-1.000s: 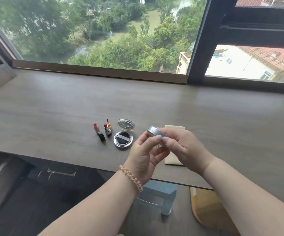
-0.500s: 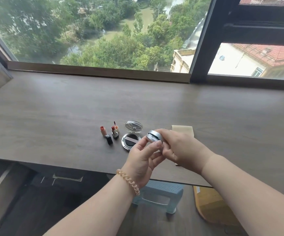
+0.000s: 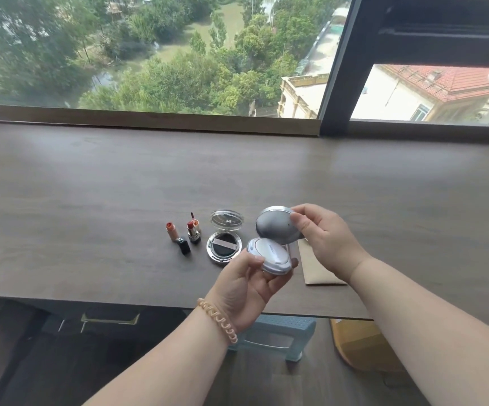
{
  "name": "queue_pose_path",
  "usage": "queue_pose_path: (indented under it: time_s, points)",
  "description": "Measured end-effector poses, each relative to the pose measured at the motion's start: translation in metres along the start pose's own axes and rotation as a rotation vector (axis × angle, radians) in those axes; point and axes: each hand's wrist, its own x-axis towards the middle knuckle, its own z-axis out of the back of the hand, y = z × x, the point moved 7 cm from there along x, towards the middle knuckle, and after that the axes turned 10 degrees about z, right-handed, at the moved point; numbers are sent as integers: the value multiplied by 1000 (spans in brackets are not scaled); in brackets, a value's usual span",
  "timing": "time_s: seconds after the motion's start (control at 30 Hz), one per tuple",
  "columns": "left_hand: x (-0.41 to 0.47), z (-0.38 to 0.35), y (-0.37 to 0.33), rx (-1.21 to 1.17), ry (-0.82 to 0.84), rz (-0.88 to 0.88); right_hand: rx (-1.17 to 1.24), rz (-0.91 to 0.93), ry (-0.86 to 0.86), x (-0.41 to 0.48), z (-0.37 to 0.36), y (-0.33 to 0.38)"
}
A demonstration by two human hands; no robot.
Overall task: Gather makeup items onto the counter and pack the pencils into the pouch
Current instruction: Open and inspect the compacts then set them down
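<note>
I hold a silver compact open above the counter's front edge. My left hand [image 3: 244, 284] grips its white base [image 3: 269, 255] from below. My right hand [image 3: 324, 237] pinches the raised lid [image 3: 275, 229]. On the wooden counter [image 3: 91, 186] to the left lie an open round compact with a black puff [image 3: 224, 247] and its clear lid [image 3: 226, 225] tilted up. Further left are an uncapped red lipstick [image 3: 193, 231], a peach lipstick [image 3: 172, 230] and a black cap [image 3: 183, 245]. A tan pouch [image 3: 319, 268] lies flat under my right hand, partly hidden.
The window sill [image 3: 149, 120] and a dark window frame [image 3: 340, 68] bound the counter's far side. Below the front edge stand a light blue plastic stool [image 3: 275, 338] and a cardboard box [image 3: 360, 347]. Bare counter stretches left and right of the items.
The silver compact was shut between both hands; now its lid is swung up by my right hand and the base rests in my left. The camera view moved closer.
</note>
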Motion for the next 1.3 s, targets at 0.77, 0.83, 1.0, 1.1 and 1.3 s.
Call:
queue_pose_path:
  time_s: [0.77,0.83,1.0,1.1,1.3]
  points:
    - [37,97,2,324,-824,46,-298,-244,18,56,-36,-100]
    - [41,99,1,315,-854,30,-368,-265,24,59,-35,-106]
    - [46,102,2,312,-906,0,-470,-299,5,63,-31,-109]
    - [48,104,4,303,-933,-17,-478,-303,3,65,-32,-111]
    - [49,110,4,273,-1008,-53,-511,-306,-24,70,-33,-115]
